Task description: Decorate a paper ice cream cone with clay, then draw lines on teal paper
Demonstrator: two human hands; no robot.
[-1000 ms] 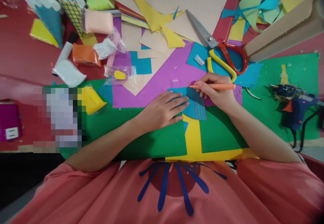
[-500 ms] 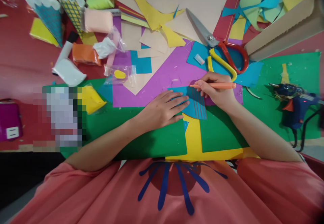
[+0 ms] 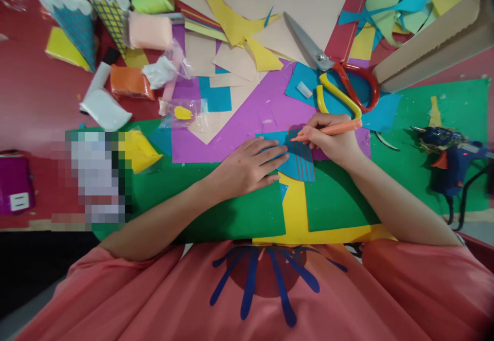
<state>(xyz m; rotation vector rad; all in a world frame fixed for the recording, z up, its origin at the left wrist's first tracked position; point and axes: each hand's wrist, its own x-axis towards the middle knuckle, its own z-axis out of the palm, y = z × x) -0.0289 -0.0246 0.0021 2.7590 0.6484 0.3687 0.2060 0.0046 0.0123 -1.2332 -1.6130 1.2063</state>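
My left hand [image 3: 247,167] lies flat with fingers stretched out on a blue paper piece [image 3: 297,161], pinning it to the green sheet [image 3: 231,207]. My right hand [image 3: 334,138] is closed on an orange pen [image 3: 332,129], its tip touching the blue paper near its top edge. Several reddish lines run down the blue paper. A purple sheet [image 3: 254,120] lies under the paper's top part, and a yellow strip [image 3: 295,212] runs below it.
Scissors [image 3: 335,76] with red and yellow handles lie just beyond my right hand. A blue glue gun [image 3: 447,156] rests at the right on the green sheet. Paper scraps, patterned cones [image 3: 81,27] and clay packets [image 3: 150,31] crowd the far side. A purple box [image 3: 13,184] sits far left.
The pen has tilted a little, its tip moving slightly down and left on the blue paper. My left hand has stayed put.
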